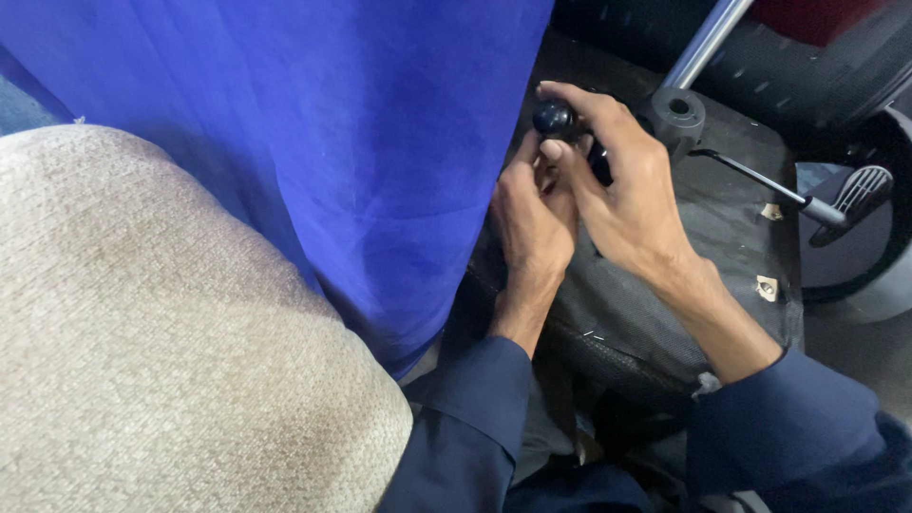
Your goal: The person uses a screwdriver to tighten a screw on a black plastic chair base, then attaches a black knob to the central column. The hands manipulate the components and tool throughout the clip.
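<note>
Black knob (553, 118), right hand (622, 204), left hand (532, 217)

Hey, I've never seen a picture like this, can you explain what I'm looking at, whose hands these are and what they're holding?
This is one picture from a camera worn on a person's head, looking down at their own two bare hands in dark blue sleeves. The right hand grips a small dark round knob with its fingertips. The left hand is pressed in just below it; what it grasps is hidden. Both work on the black underside of an upturned office chair seat, with its metal post and a lever. At left hang a blue cloth and a beige cushion.
</note>
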